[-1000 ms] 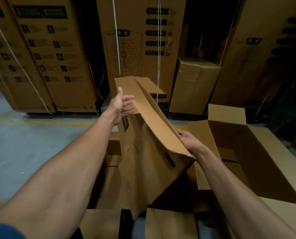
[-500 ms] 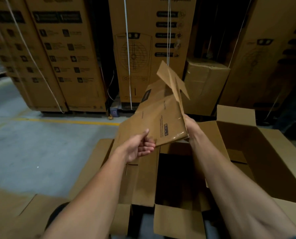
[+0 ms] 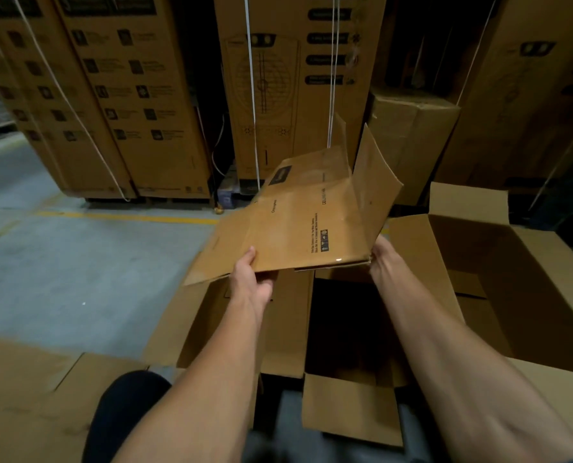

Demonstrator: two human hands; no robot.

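Observation:
A flattened brown cardboard box (image 3: 298, 222) with small black print hangs almost level in front of me, its far flaps sticking up. My left hand (image 3: 250, 284) grips its near left edge, thumb on top and fingers underneath. My right hand (image 3: 380, 259) holds the near right corner; its fingers are hidden behind the cardboard. Below the flat box stands an open carton (image 3: 348, 406) with its flaps spread and a dark inside.
A larger open carton (image 3: 472, 248) stands at the right. Tall strapped cartons (image 3: 134, 105) line the back, with a smaller closed box (image 3: 412, 128) among them. Flat cardboard (image 3: 21, 389) lies at the lower left. Grey floor with a yellow line (image 3: 124, 217) spreads to the left.
The flat box swung from hanging steeply downward to lying nearly level and higher. My left hand moved from its top edge to its near left edge.

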